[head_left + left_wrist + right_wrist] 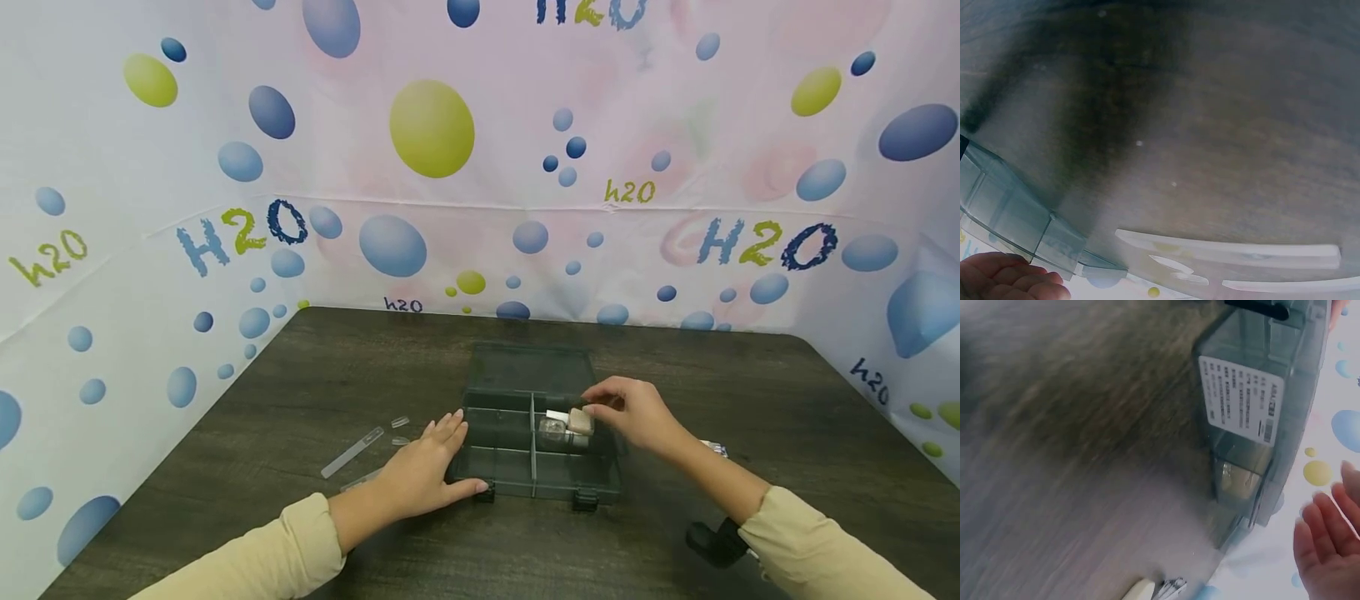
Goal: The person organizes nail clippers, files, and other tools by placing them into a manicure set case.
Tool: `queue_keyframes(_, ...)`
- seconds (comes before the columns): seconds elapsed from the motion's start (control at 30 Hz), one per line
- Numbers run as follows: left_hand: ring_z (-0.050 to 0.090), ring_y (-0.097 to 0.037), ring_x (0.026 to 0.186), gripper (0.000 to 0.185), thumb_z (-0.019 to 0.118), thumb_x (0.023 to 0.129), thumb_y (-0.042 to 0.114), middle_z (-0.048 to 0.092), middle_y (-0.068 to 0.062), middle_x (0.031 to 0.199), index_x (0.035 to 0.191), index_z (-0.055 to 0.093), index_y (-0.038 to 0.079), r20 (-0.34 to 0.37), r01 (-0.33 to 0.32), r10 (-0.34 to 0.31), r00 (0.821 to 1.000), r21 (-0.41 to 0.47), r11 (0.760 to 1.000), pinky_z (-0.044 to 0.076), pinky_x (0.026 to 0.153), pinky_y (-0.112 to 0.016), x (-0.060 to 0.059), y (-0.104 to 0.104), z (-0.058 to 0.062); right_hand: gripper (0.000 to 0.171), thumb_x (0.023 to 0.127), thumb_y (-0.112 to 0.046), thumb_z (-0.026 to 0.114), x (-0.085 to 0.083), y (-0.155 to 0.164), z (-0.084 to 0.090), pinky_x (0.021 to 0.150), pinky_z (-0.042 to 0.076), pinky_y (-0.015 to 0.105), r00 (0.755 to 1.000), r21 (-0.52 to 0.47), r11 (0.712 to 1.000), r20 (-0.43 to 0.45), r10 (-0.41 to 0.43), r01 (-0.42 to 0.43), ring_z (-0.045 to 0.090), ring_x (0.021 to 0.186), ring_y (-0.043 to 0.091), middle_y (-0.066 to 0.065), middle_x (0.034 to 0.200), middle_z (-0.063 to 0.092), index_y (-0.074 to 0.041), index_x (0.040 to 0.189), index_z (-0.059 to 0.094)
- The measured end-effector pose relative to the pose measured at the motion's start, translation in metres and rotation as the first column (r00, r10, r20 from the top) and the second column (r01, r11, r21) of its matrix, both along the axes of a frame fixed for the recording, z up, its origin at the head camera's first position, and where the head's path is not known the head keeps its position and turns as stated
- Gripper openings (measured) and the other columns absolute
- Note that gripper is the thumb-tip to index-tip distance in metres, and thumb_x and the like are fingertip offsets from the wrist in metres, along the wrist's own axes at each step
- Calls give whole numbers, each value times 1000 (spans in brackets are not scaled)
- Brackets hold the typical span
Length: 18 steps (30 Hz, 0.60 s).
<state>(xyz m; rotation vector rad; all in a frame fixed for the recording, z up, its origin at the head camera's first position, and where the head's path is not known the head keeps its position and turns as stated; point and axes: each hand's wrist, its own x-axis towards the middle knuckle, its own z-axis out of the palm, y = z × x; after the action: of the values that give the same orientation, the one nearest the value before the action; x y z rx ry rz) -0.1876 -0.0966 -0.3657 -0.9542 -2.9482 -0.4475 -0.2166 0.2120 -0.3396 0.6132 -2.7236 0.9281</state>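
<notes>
Overhead, right hand [633, 412] hovered fingers loose, gripping nothing, over the beige block [581, 421] in the organizer box [536, 433]; left hand [427, 467] lay flat against its left wall. Only the right wrist view showed the side label [1241, 399]. Box sat mid-table, long axis front-to-back. Compartment contents blurred.

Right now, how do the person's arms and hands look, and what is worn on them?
Both arms wear long, pale beige sleeves that end at the wrists. The left hand and right hand are bare: no gloves, and no rings visible. A small black device sits under the right wrist.
</notes>
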Motion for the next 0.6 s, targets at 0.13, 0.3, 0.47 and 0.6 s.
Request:
queue_keyframes(0.13, 34, -37, 135, 82, 58, 85, 55, 32, -23, 147, 136, 41, -7, 4, 0, 0, 1000, 1, 1000, 37, 105, -50, -1, -1, 0, 20, 84, -10, 68, 9, 8, 4, 68, 53, 28, 994, -7, 998, -90, -58, 58, 62, 82, 21, 11, 99, 68, -3, 102, 69)
queue_keyframes(0.3, 33, -36, 135, 82, 58, 85, 54, 31, -23, 147, 136, 41, -7, 12, -4, 4, 1000, -1, 1000, 36, 106, -49, 0, -1, 0, 27, 83, -12, 69, 17, 23, 3, 76, 53, 46, 985, -15, 995, -138, -101, 100, 63, 93, 33, 15, 106, 66, -1, 108, 66)
queue_keyframes(0.47, 33, -37, 136, 82, 58, 85, 54, 31, -23, 147, 136, 40, -7, 15, 1, -1, 1000, -4, 1000, 37, 105, -49, 0, 0, 1, 37, 82, -12, 70, 27, 45, -5, 80, 51, 53, 984, -1, 992, -129, -125, 126, 60, 99, 40, 20, 113, 63, 1, 116, 61)
queue_keyframes(0.6, 33, -37, 135, 82, 59, 85, 54, 31, -23, 147, 136, 41, -7, 14, -3, 3, 1000, -6, 1000, 37, 105, -50, 0, 0, 2, 46, 81, -16, 71, 34, 65, -11, 80, 50, 55, 982, 34, 988, -115, -148, 152, 58, 101, 44, 24, 117, 60, 3, 121, 57)
